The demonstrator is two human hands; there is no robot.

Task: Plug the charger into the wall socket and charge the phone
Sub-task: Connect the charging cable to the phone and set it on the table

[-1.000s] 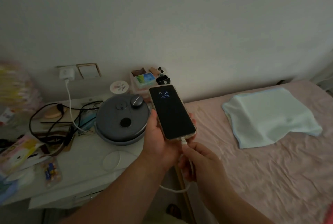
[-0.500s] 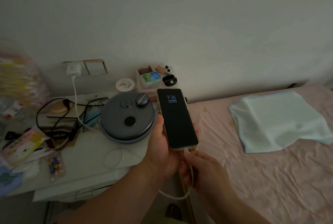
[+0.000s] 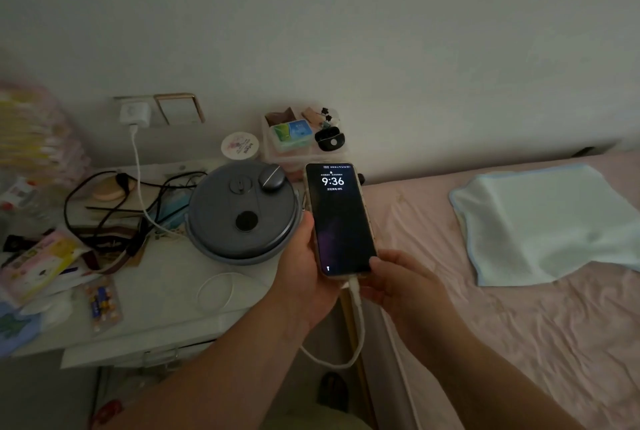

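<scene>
The phone [image 3: 341,218] is upright between a nightstand and a bed, its lit screen showing 9:36. My left hand [image 3: 304,277] grips its left edge from behind. My right hand [image 3: 398,284] rests its thumb on the phone's lower right corner, the other fingers curled below. The white cable [image 3: 356,312] is plugged into the phone's bottom and loops down under my hands. A white charger [image 3: 135,114] sits in the wall socket [image 3: 121,100] at the left, with its cable [image 3: 138,180] running down over the nightstand.
The white nightstand [image 3: 166,277] holds a round grey appliance [image 3: 242,211], black cords [image 3: 104,208], packets and a battery pack [image 3: 102,305]. A clear box [image 3: 301,138] of small items stands by the wall. At the right is a pink bed [image 3: 502,325] with a pale cloth [image 3: 547,221].
My right hand let go of the cable plug and moved up to the phone's lower right corner. The screen got brighter and shows more text.
</scene>
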